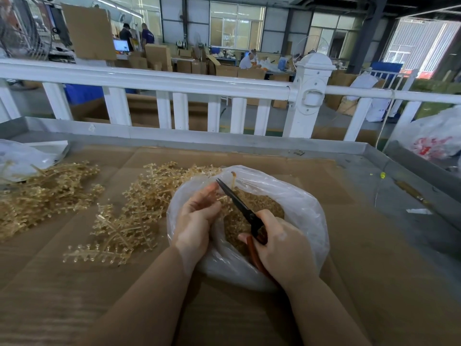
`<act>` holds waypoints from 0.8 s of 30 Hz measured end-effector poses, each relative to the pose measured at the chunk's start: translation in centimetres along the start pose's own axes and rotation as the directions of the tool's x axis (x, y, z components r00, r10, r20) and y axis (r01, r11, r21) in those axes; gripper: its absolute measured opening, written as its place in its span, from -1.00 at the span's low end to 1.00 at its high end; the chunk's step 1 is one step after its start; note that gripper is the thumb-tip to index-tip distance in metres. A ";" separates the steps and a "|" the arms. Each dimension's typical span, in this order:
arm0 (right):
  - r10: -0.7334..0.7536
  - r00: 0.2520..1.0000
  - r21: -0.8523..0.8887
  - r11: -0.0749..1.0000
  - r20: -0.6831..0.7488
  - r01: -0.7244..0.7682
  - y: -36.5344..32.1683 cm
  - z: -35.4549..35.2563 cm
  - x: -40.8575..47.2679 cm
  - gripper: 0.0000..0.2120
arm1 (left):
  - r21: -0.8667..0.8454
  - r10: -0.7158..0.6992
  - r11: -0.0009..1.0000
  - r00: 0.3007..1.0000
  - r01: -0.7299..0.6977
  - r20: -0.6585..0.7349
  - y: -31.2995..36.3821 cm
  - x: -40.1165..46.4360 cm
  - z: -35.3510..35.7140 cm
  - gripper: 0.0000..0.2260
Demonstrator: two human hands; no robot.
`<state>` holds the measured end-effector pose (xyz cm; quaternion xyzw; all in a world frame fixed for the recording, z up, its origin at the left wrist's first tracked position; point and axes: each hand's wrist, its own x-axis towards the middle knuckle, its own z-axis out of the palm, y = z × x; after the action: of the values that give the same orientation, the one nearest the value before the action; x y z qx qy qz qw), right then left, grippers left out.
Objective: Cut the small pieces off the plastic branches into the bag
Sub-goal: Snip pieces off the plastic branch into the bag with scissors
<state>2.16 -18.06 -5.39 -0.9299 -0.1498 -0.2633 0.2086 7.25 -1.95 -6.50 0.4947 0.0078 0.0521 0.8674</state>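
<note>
A clear plastic bag [294, 196] lies open on the cardboard in front of me, holding a heap of small amber pieces [262, 203]. My left hand [197, 221] grips an amber plastic branch [233, 179] over the bag's mouth; most of the branch is hidden behind my fingers. My right hand [279, 248] holds scissors [239, 203] with orange-red handles and dark blades. The blades point up and left beside the branch. Loose amber branches [129, 216] are piled left of the bag.
A second pile of branches [45, 193] lies at the far left beside a plastic bag [22, 156]. Cardboard [349, 245] covers the grey metal table, which has a raised rim [199, 136]. A white fence [174, 81] stands behind. Another bag [434, 136] sits far right.
</note>
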 end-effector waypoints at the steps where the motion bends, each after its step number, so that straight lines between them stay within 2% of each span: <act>1: 0.009 1.000 0.000 1.000 -0.001 -0.009 0.1 0.0 0.0 -0.64 | 0.045 -0.004 0.999 1.000 0.003 0.014 0.0 0.0 -0.2 -0.62; 4: 0.012 1.000 0.013 1.000 -0.008 -0.012 0.1 -0.1 0.0 -0.64 | 0.128 0.028 0.991 0.999 -0.033 0.042 -0.2 -0.1 -0.3 -0.54; 8: -0.005 1.000 0.018 1.000 -0.010 0.005 0.0 -0.1 0.0 -0.66 | 0.184 0.135 0.975 0.990 -0.127 -0.033 -0.3 -0.2 -0.1 -0.69; 11: -0.002 1.000 -0.011 1.000 0.015 0.002 0.2 0.0 0.0 -0.63 | 0.042 0.100 0.994 0.992 -0.097 -0.075 -0.2 -0.2 0.1 -0.77; 13: -0.003 0.999 -0.013 1.000 0.036 0.004 0.3 0.0 0.0 -0.62 | -0.053 0.049 0.997 0.997 -0.052 -0.055 -0.2 -0.1 0.0 -0.75; 17: -0.005 0.999 -0.016 1.000 0.038 0.006 0.3 0.1 0.0 -0.61 | 0.008 0.052 0.999 0.998 -0.051 -0.039 -0.1 -0.1 0.0 -0.55; 20: 0.010 0.999 -0.019 1.000 0.033 -0.010 0.3 0.1 0.0 -0.62 | -0.001 0.076 0.997 0.993 -0.076 -0.085 0.1 -0.2 0.3 -0.62; 24: 0.040 0.999 -0.015 0.999 0.036 -0.040 0.5 0.1 0.0 -0.62 | -0.121 0.068 0.990 0.995 -0.077 -0.078 0.5 -0.3 0.4 -0.73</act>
<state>2.36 -18.42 -5.66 -0.9388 -0.1331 -0.2434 0.2044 6.91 -2.07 -5.87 0.4376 0.0183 0.1022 0.8932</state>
